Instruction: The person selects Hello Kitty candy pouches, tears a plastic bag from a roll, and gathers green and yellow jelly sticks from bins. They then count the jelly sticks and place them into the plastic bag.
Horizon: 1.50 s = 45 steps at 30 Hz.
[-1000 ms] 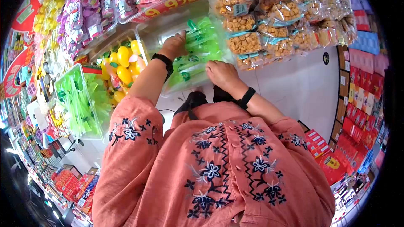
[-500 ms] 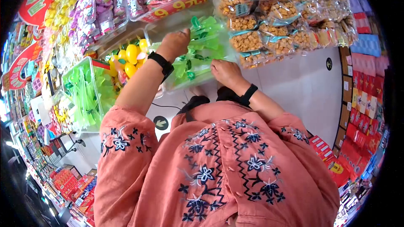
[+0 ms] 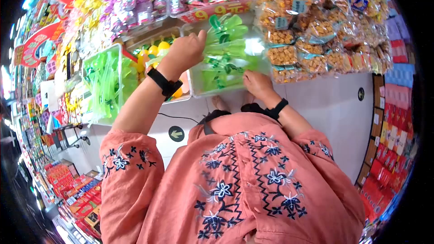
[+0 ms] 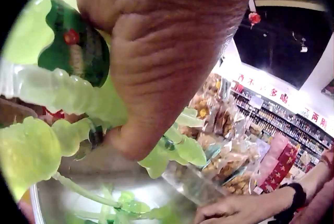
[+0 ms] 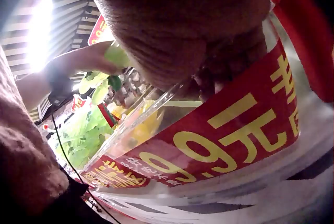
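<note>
the left hand (image 3: 187, 52) pinches, held farther out than the right hand (image 3: 258, 83), whose fingers (image 3: 248, 78) curl; both forearms (image 3: 138, 107) reach forward.

The head view looks down over the shirt (image 3: 230, 176), left hand (image 3: 186, 50), right hand (image 3: 258, 84) and bin (image 3: 196, 77). The left wrist view, close, faces distant shelves (image 4: 282, 119); the right, close and low, faces the label (image 5: 219, 135). Both share both hands.
</note>
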Each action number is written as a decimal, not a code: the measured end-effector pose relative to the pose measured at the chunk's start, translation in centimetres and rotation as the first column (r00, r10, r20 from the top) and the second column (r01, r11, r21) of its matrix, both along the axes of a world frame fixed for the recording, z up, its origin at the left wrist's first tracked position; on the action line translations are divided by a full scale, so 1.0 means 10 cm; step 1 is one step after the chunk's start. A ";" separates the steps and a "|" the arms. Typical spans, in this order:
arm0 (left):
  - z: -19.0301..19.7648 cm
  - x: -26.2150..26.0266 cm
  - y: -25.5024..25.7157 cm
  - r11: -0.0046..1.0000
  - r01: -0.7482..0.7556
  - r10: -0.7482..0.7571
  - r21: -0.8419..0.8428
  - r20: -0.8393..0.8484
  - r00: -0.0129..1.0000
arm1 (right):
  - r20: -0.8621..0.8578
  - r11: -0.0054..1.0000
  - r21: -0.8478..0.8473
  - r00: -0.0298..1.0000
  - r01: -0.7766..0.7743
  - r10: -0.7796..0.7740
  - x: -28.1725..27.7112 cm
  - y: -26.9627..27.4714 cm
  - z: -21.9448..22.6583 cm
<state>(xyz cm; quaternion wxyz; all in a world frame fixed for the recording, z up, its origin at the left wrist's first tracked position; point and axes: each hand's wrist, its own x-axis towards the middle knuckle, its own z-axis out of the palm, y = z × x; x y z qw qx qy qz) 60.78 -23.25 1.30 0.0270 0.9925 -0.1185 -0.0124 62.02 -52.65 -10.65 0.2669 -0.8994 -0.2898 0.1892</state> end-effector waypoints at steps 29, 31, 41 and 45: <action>0.63 -2.32 2.07 0.438 -0.896 0.898 0.071 0.021 0.440 | -0.249 0.985 0.134 0.958 -0.109 0.140 0.20 0.09 -0.34; 0.66 -2.30 2.01 0.434 -0.897 0.900 0.086 0.008 0.437 | -0.249 0.988 0.122 0.960 -0.098 0.126 0.20 0.11 -0.27; 1.07 -1.96 1.45 0.643 -0.765 0.716 0.035 0.326 0.617 | -0.297 0.987 0.099 0.943 -0.124 0.148 0.29 0.08 -0.35; 0.94 -1.39 0.79 0.822 -0.537 0.568 -0.191 0.360 0.740 | -0.345 0.951 -0.029 0.896 -0.307 0.279 0.35 0.18 -0.48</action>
